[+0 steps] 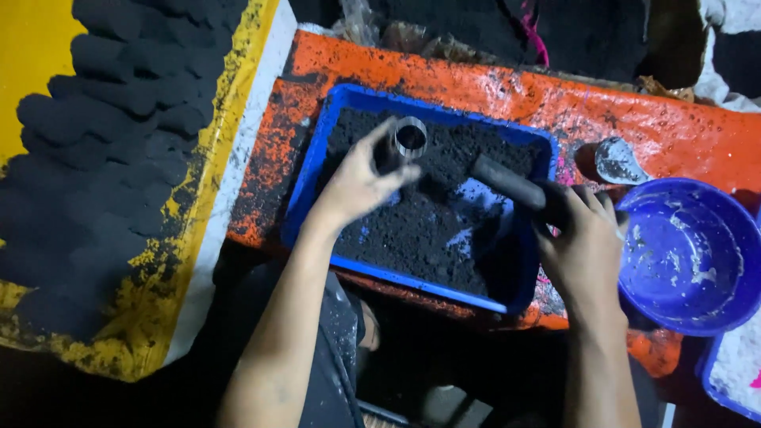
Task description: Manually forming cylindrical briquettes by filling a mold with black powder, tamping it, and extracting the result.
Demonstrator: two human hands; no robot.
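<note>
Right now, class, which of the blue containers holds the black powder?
The rectangular blue tray under both hands holds the black powder. The round blue bowl to its right shows only whitish smears.

A tray point(313, 170) of loose powder point(412, 230) sat in the middle on a tarp point(634, 119). Over the tray's far left part the left hand point(357, 186) held a short metal ring point(410, 137) above the powder. The right hand point(583, 246) was at the tray's right wall, gripping a rod point(507, 181) that reached inward over the powder. Right of that hand stood a bowl point(690, 254), with a scoop point(618, 162) just behind it. Far left, rows of moulded lumps point(111, 135) lay on a sheet point(32, 47).
</note>
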